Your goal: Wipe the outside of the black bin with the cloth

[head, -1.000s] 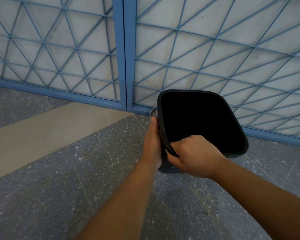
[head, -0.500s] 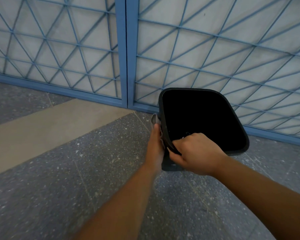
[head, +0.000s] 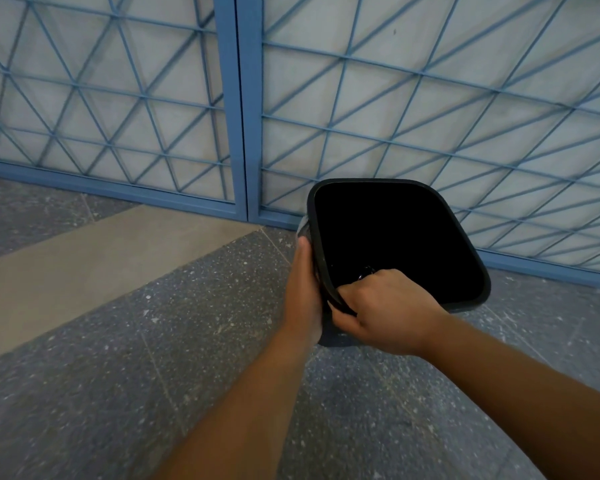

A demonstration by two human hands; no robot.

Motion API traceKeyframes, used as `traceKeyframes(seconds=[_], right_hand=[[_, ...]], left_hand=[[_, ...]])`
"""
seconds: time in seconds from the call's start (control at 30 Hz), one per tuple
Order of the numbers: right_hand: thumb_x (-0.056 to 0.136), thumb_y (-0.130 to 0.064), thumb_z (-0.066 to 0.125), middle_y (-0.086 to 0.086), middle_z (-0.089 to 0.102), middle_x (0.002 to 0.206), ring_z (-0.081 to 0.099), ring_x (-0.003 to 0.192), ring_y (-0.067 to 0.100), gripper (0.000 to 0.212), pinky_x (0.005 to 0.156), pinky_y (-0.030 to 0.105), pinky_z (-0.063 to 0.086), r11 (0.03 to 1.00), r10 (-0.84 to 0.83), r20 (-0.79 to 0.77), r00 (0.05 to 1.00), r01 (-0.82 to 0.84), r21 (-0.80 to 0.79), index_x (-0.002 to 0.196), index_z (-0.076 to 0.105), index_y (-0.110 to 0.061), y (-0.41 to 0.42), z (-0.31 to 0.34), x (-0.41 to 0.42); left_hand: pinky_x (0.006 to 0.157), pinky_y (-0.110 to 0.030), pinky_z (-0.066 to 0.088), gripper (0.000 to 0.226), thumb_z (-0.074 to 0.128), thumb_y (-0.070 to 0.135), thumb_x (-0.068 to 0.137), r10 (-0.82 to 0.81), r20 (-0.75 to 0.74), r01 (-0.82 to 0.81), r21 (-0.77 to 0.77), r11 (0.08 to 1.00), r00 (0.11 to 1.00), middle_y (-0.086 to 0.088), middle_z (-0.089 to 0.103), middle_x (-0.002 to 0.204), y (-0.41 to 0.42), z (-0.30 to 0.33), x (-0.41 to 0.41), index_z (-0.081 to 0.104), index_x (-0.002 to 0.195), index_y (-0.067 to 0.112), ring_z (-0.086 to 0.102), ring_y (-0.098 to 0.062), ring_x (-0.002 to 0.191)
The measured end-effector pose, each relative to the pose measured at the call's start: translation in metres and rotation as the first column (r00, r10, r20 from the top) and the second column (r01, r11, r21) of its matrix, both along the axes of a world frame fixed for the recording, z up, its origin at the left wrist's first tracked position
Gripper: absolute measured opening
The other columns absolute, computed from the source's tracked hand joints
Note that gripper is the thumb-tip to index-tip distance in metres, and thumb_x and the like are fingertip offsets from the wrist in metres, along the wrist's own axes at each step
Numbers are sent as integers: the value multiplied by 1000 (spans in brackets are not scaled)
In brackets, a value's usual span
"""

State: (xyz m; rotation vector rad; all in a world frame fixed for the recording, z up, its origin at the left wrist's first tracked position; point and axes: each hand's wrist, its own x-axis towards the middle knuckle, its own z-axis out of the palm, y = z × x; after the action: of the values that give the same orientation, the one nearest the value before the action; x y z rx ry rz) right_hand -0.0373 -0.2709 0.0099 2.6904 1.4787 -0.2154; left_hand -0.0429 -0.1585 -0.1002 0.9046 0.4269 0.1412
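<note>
Blue lattice gate (head: 243, 109) stands behind grey speckled floor (head: 118, 375).

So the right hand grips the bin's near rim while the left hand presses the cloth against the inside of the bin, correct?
Not quite. The head view shows the left hand pressing the cloth against the outside of the bin, on its left wall, not the inside. The rest holds: the right hand grips the near rim.

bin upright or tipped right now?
Tipped. The black bin shows its whole open mouth to the camera, with the right hand gripping its near rim.
</note>
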Motion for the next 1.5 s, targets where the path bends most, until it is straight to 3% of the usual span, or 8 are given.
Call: traceKeyframes(seconds=[0.13, 0.5, 0.77, 0.9, 1.07, 1.23, 1.33, 1.5], right_hand=[[97, -43, 34, -3, 50, 63, 46, 56, 16, 36, 61, 34, 41, 1000, -3, -5, 1000, 3, 23, 72, 48, -21, 2, 0, 1], [97, -44, 34, -4, 53, 64, 47, 56, 14, 40, 60, 31, 37, 999, -7, -7, 1000, 7, 34, 71, 54, -20, 2, -1, 4], [95, -44, 36, -5, 50, 62, 42, 55, 13, 38, 61, 33, 40, 999, -9, -17, 1000, 10, 46, 71, 53, -21, 0, 0, 3], [95, -45, 36, -6, 50, 63, 44, 55, 13, 38, 62, 33, 43, 999, 13, -26, 1000, -12, 44, 72, 54, -21, -2, 0, 3], [94, -46, 34, -3, 57, 67, 51, 59, 14, 39, 63, 33, 43, 997, 39, 0, 999, -39, 64, 75, 56, -21, -5, -5, 4], [93, -49, 30, -3, 60, 67, 55, 61, 13, 42, 62, 31, 43, 997, 37, 14, 999, -38, 74, 75, 56, -22, -6, -6, 5], [92, -49, 28, -3, 59, 67, 55, 61, 13, 42, 61, 30, 41, 994, 42, 6, 999, -43, 101, 75, 55, -22, -6, -5, 4], [93, -47, 30, -5, 55, 61, 48, 53, 11, 41, 57, 28, 41, 993, 39, 16, 999, -40, 111, 69, 53, -22, -5, -6, 5]], left_hand=[[126, -49, 39, 65, 34, 60, 111, -90, 21, 92, -86, 992, 996, -18, 66, 147, 12, -8, 12, 63, 147, 15, 59, -31, 142], [94, -33, 57, 44, 45, 43, 113, 9, -53, -2, 129, 992, 999, -1, 78, 107, 6, -1, 11, 73, 128, 13, 74, -17, 107], [116, -56, 49, 53, 49, 53, 108, 69, -49, -68, 24, 997, 996, -18, 74, 130, 6, -4, 16, 73, 131, 11, 64, -42, 132], [109, -50, 53, 60, 48, 60, 105, 100, -5, -100, 59, 993, 995, -18, 74, 130, -8, -4, -5, 72, 133, 13, 68, -35, 127], [123, -58, 40, 63, 48, 61, 106, 6, -37, -5, 7, 1000, 999, -19, 67, 143, -4, -18, -2, 62, 148, 16, 61, -35, 139], [124, -54, 40, 85, 58, 83, 86, 96, 19, -98, 164, 982, 995, -2, 62, 152, -16, -23, -15, 56, 153, 31, 57, -21, 144], [124, -57, 39, 93, 60, 87, 82, 74, -2, -73, 169, 983, 997, -6, 65, 148, -14, -34, -18, 57, 152, 26, 59, -23, 141], [109, -39, 53, 56, 49, 60, 106, 32, -1, -32, 102, 994, 999, -6, 72, 137, -16, -21, -19, 63, 147, 25, 68, -21, 130]])
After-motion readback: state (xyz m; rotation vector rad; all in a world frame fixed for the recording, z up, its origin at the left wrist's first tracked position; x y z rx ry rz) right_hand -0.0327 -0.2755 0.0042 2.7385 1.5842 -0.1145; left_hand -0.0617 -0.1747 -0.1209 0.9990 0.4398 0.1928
